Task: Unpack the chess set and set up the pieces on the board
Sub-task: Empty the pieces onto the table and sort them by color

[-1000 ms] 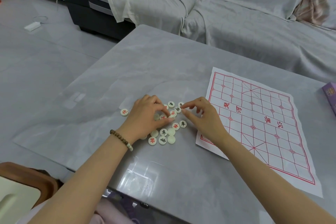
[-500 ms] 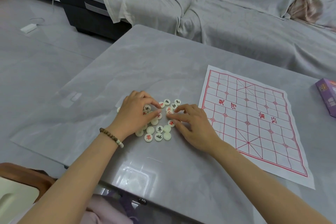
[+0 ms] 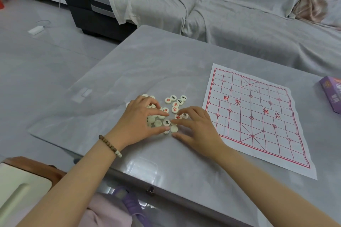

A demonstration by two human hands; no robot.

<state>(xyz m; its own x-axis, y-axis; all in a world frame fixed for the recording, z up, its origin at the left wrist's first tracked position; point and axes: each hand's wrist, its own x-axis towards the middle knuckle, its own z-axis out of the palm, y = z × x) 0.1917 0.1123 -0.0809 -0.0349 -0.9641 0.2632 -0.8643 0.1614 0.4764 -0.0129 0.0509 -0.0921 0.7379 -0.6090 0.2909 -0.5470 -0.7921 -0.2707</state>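
A: Head view entry. Where are the xiangqi pieces (image 3: 174, 104)?
B: In one loose heap on the grey table (image 3: 166, 61), towards its near edge and just left of the paper board (image 3: 258, 116). They are cream discs, some with red or black characters up, others blank side up. Every piece seen lies on the table, off the board.
A: The board?
B: A white sheet with a red grid, flat on the table, its edges slightly wavy. Its near-left corner is just beside the right hand (image 3: 198, 128).
A: State of that hand?
B: Palm down, fingers spread and nearly straight. The fingertips (image 3: 177, 121) rest on pieces at the heap's right side, one tip beside a black-marked piece (image 3: 166, 122). The thumb lies stretched on the table. The hand grips nothing.
A: And the left hand (image 3: 140, 121)?
B: It is over the heap's left half, fingers arched and curled down onto the discs, thumb reaching along the near side to a blank disc. The fingers hide what is under them, so whether they pinch a piece cannot be told. There is a bead bracelet (image 3: 110, 146) on that wrist.
A: Surroundings?
B: A purple box (image 3: 331, 96) sits on the table at the right edge of view, well apart from the heap. A sofa (image 3: 239, 24) under a grey cover stands beyond the table.
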